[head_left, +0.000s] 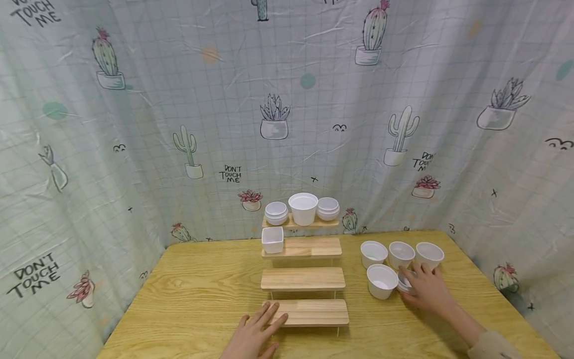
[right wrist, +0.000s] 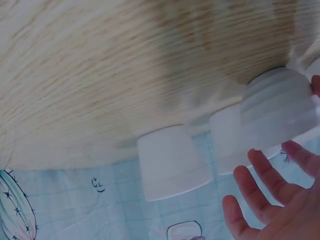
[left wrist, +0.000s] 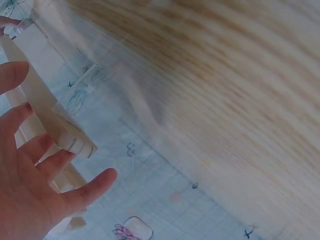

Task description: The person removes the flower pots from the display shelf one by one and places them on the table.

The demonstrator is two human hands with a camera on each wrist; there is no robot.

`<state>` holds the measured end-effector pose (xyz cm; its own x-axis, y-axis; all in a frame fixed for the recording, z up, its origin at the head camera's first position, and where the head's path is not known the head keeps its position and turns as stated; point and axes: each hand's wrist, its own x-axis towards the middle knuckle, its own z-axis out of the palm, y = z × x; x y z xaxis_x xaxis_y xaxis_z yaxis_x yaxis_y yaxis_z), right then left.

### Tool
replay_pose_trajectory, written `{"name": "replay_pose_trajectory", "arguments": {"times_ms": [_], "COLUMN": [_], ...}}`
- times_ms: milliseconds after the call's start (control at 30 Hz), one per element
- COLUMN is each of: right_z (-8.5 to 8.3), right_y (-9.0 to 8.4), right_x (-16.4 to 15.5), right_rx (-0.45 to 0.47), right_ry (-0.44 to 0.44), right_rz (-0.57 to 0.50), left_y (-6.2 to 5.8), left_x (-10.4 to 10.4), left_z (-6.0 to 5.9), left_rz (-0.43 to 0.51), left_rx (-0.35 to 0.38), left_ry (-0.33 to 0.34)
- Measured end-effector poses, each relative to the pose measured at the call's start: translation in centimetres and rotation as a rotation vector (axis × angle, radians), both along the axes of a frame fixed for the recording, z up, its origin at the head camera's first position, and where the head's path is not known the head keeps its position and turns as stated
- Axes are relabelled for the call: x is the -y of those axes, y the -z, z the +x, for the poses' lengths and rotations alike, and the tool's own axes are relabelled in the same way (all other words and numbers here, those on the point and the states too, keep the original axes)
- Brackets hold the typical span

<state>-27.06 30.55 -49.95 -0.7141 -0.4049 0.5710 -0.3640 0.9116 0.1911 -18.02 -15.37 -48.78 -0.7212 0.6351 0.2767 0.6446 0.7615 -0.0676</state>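
Observation:
My left hand lies flat at the table's front, its straight fingers resting on the left end of the lowest tier of a wooden step shelf. In the left wrist view the spread fingers touch that board's end. My right hand rests with straight fingers over a small ribbed white bowl to the right of the shelf. The right wrist view shows this bowl just past the open fingers. Several white cups stand around it.
The shelf's second tier carries a square white cup. Its top tier holds a large cup between two bowl stacks. A cactus-print curtain closes in the wooden table on three sides.

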Motion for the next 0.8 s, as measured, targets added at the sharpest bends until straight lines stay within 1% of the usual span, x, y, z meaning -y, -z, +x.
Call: {"name": "replay_pose_trajectory", "arguments": {"times_ms": [167, 267, 333, 500, 567, 733, 800], "right_z": [0.3, 0.5, 0.6, 0.7, 0.7, 1.5, 1.8], "right_y": [-0.5, -0.9, -1.4, -3.0, -3.7, -5.7, -6.4], "right_x": [-0.1, -0.2, -0.1, 0.3, 0.6, 2.4, 3.4], "right_rx": [0.059, 0.096, 0.083, -0.017, -0.038, 0.003, 0.009], "right_ry": [0.026, 0.036, 0.026, -0.038, -0.053, -0.05, -0.064], "right_rz": [0.011, 0.004, -0.004, -0.005, -0.002, -0.01, -0.022], "left_y": [0.0, -0.1, -0.1, -0.1, -0.2, -0.1, -0.1], "left_x": [0.0, 0.0, -0.1, -0.1, -0.1, -0.1, -0.1], "left_z": [0.0, 0.0, 0.0, 0.0, 0.0, 0.0, 0.1], "left_rz": [-0.005, -0.004, 0.0, 0.008, 0.008, 0.003, 0.002], "left_rx": [0.008, 0.025, 0.028, 0.017, 0.015, 0.02, 0.026], "left_ry": [-0.006, -0.008, -0.008, -0.005, -0.005, -0.008, -0.01]}}
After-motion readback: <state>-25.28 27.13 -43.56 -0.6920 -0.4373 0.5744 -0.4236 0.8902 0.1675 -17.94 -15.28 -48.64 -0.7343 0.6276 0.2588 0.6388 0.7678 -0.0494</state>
